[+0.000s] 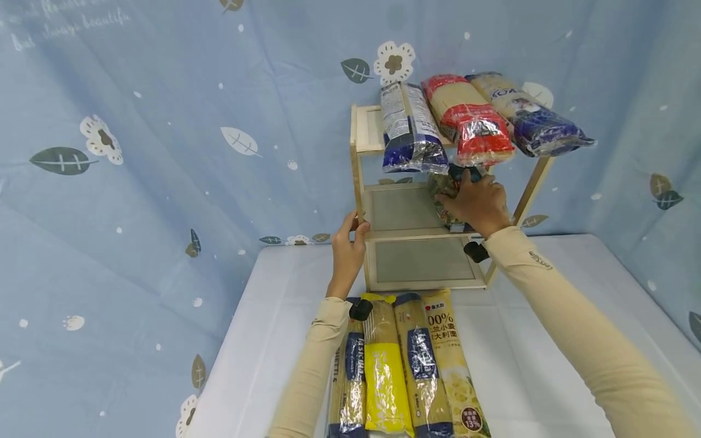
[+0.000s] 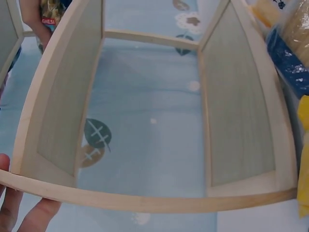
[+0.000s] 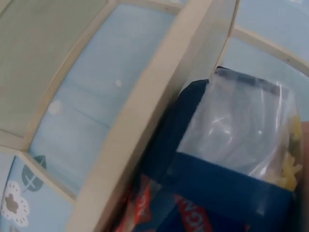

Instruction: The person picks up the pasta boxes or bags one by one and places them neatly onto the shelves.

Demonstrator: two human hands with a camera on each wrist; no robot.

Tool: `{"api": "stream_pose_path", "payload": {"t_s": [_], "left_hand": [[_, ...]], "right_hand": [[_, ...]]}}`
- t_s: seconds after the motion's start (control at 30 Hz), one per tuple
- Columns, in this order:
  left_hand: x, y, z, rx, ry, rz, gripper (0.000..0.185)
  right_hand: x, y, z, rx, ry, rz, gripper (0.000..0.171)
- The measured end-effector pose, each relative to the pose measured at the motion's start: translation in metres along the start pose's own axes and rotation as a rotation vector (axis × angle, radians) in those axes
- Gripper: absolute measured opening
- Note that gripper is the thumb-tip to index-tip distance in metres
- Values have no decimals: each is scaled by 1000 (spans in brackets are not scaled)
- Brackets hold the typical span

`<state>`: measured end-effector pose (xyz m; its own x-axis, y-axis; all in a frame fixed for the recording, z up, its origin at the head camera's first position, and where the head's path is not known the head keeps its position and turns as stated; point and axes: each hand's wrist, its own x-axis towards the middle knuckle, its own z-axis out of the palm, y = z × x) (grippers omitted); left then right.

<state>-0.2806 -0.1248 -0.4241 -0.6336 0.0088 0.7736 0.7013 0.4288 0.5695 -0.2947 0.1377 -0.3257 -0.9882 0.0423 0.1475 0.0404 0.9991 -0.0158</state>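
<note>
The person's right hand (image 1: 479, 204) grasps a bag (image 3: 227, 181) of short pasta at the right part of the rack's middle shelf (image 1: 402, 210), thumb on its left side and fingers over its top. Whether the bag rests on the shelf or is lifted slightly, I cannot tell. The left hand (image 1: 348, 246) pinches the left front post of the wooden rack (image 1: 358, 176) at about that shelf's height.

The bag is probably light to moderate in weight, with a soft, slick film that may crinkle and slide. The loose pieces inside should shift under pressure, and the pasta could crack if squeezed hard. The best hold is likely a broad one around the filled body; the thin top would probably fold.

The bag is glossy: a clear panel, dark blue bands, red patches with pale lettering partly cut off, and yellow pasta showing through at one side.

Above the right hand, three packs (image 1: 468, 125) lie side by side on the top shelf, overhanging its front edge. In front of the rack, four long packs (image 1: 421, 359) line the white worktop (image 1: 526, 340). A blue leaf-and-flower cloth (image 1: 181, 164) hangs around everything.
</note>
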Motion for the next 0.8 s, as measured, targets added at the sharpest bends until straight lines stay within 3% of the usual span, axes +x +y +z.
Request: {"api": "stream_pose_path", "payload": {"t_s": [0.3, 0.57, 0.8], "left_hand": [[1, 2, 1, 1, -15, -14, 33], [-2, -1, 2, 9, -2, -33, 41], [-2, -2, 4, 4, 11, -28, 36]], "right_hand": [[-11, 9, 6, 157, 67, -34, 95], [-33, 14, 10, 306, 44, -38, 92], [-66, 24, 5, 327, 71, -127, 78]]}}
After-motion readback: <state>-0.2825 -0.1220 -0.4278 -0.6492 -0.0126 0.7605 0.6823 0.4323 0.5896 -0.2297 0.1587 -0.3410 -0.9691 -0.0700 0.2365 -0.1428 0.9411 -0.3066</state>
